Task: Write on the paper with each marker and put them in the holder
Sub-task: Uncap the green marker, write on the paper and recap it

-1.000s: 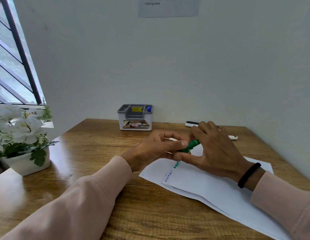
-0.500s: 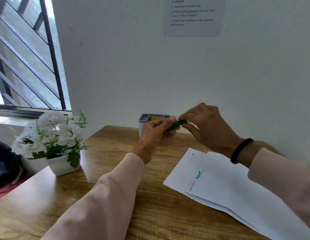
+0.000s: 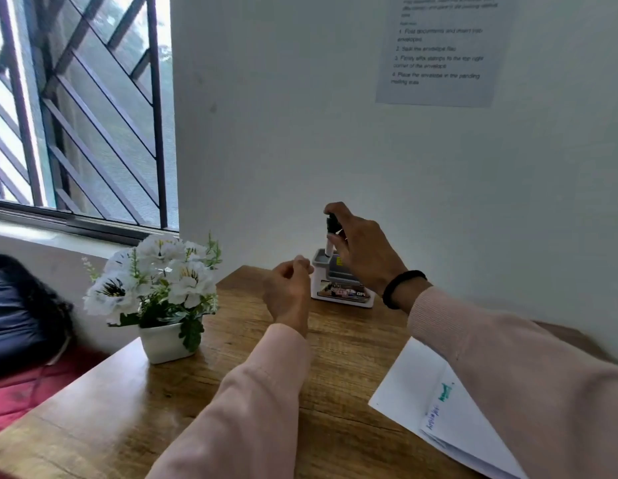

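My right hand (image 3: pixel 364 252) grips a marker (image 3: pixel 330 240) with a dark cap and white barrel, held upright by its top. The marker's lower end dips into the left compartment of the grey and white holder (image 3: pixel 343 292) at the back of the wooden table. My left hand (image 3: pixel 287 291) hovers just left of the holder, fingers curled with nothing in them. The white paper (image 3: pixel 412 392) lies at the right under my right sleeve, with blue and green writing near its left edge. Other markers are hidden from view.
A white pot of white flowers (image 3: pixel 162 342) stands on the table's left side. A wall runs close behind the holder, with a printed sheet (image 3: pixel 438 53) taped high up. A barred window (image 3: pixel 76 108) is at the left, and dark and red cloth lies beyond the table's left edge.
Both hands rose from the paper toward the holder. My left hand let go of the marker, and my right hand turned it upright and lowered it into the holder.
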Motion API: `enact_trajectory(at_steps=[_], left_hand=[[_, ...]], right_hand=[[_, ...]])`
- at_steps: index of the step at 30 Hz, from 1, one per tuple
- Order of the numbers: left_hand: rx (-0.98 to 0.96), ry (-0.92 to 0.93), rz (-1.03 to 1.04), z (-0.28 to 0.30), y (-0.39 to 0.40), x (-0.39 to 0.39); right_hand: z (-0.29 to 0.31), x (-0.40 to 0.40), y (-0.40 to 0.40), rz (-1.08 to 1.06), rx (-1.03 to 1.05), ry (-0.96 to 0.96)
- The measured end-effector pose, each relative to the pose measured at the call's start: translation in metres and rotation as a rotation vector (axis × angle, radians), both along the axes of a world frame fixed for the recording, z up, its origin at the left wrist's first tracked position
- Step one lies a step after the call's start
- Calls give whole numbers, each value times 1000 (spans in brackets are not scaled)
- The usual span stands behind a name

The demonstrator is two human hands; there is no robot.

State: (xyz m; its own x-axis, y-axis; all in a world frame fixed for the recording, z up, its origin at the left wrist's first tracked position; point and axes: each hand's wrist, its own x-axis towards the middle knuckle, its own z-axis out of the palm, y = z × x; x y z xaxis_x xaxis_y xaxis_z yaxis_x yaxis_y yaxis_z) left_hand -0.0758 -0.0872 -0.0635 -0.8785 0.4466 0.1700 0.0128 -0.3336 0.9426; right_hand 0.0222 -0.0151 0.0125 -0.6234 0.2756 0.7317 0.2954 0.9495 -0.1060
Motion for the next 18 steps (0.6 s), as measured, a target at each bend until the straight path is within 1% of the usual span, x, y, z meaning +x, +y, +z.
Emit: enact_trajectory(at_steps=[1, 3, 7, 11, 13, 15, 18], left_hand=[[-74, 76, 68, -7, 1, -1], [-167, 197, 136, -16, 3, -3], [-249, 287, 137, -23, 8, -2], [-286, 373, 149, -25, 11, 0], [-288, 447, 154, -26, 11, 2], [-288, 531, 156, -26, 10, 5], [-288, 659, 143, -25, 11, 10]], right_hand=[[-4, -4, 1, -1, -48, 18], [-12, -10, 2, -14, -132, 37], [-22, -16, 9, -69, -209, 30], [-29, -15, 17, -95, -180, -79], [-31, -12, 20, -112, -175, -116], [-32, -4, 21, -110, -154, -118], [-32, 18, 27, -104, -34, -36]])
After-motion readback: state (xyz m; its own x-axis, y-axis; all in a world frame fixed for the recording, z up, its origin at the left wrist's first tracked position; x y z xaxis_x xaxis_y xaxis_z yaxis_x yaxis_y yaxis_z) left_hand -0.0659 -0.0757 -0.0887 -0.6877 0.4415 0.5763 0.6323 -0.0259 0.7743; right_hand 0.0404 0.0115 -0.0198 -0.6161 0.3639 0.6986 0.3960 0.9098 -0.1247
